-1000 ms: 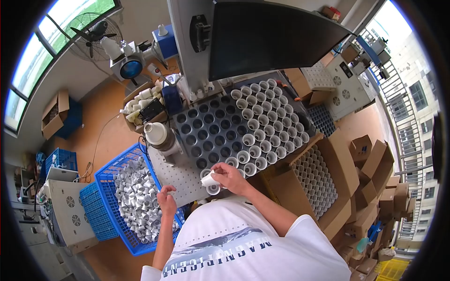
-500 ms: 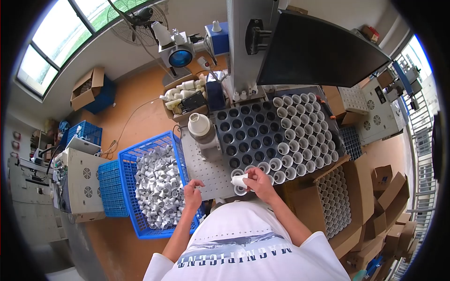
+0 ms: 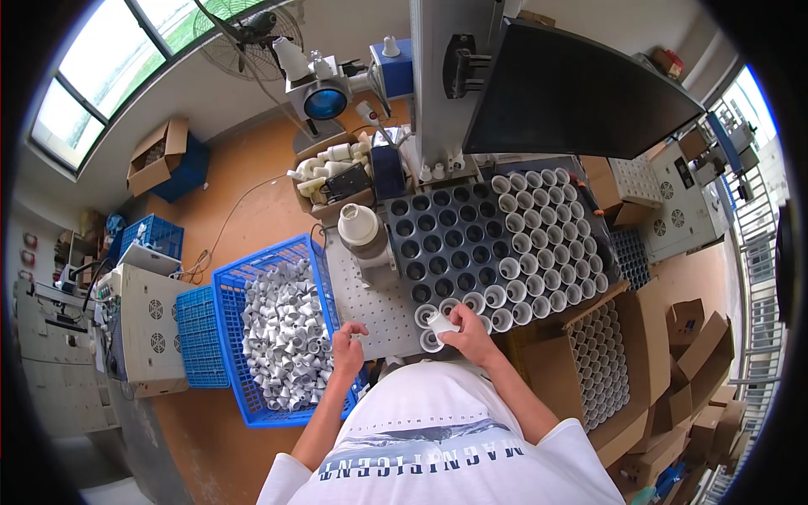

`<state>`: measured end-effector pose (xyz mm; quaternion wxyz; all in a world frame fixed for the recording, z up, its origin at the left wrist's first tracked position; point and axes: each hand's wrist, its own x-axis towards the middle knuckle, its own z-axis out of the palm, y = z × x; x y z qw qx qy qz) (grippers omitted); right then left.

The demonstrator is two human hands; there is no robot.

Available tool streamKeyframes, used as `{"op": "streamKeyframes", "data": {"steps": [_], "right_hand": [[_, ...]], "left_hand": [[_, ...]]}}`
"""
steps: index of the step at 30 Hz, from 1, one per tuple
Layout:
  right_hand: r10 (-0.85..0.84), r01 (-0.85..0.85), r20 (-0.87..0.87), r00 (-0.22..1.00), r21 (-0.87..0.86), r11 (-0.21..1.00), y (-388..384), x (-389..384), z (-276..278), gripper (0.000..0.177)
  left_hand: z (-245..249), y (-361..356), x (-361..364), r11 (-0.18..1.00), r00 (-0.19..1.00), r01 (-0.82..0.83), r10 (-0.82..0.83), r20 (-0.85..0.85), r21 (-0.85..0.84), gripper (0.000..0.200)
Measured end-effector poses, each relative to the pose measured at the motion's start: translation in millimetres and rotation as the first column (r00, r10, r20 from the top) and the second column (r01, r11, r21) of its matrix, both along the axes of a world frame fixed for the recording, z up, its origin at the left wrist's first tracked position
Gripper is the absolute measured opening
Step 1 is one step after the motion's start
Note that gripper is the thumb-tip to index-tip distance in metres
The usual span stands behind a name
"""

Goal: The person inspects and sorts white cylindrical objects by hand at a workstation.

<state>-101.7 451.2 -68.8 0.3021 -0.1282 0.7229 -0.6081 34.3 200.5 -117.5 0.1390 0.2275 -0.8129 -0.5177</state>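
My right hand (image 3: 468,334) pinches a white plastic fitting (image 3: 439,323) over the near left corner of a black tray (image 3: 421,290). White cups (image 3: 522,311) fill the tray's right part and near rows, while dark round holes show at its far left. My left hand (image 3: 348,348) is held between the tray and a blue basket (image 3: 220,337), its fingers curled; whether it holds anything is too small to tell. Many white fittings (image 3: 286,337) lie heaped in the basket. Beside the tray, a white and grey fixture (image 3: 364,236) stands on a perforated metal plate (image 3: 370,307).
A monitor (image 3: 581,93) and a metal column (image 3: 433,84) rise behind the tray. A cardboard box (image 3: 547,370) holding rows of white cups is at the near right. Behind the fixture sits a carton (image 3: 305,198) of pale parts. A lens device (image 3: 325,101) hangs above it.
The fitting in my right hand has tilted, from lying nearly level to more slanted, and moved slightly right. My left hand has barely moved.
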Motion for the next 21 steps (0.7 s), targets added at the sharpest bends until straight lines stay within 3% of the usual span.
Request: {"op": "streamKeyframes", "data": {"steps": [15, 21], "right_hand": [[-0.038, 0.038, 0.039, 0.998, 0.009, 0.999, -6.7, -2.8, -5.0, 0.038], [-0.056, 0.056, 0.045, 0.997, 0.002, 0.998, -8.5, -2.9, -6.9, 0.037]], "left_hand": [[5.9, -7.1, -7.9, 1.000, 1.000, 0.009, -0.010, -0.010, -0.025, 0.030], [2.0, -23.2, -17.2, 0.998, 1.000, 0.022, -0.021, -0.014, 0.062, 0.031]]}}
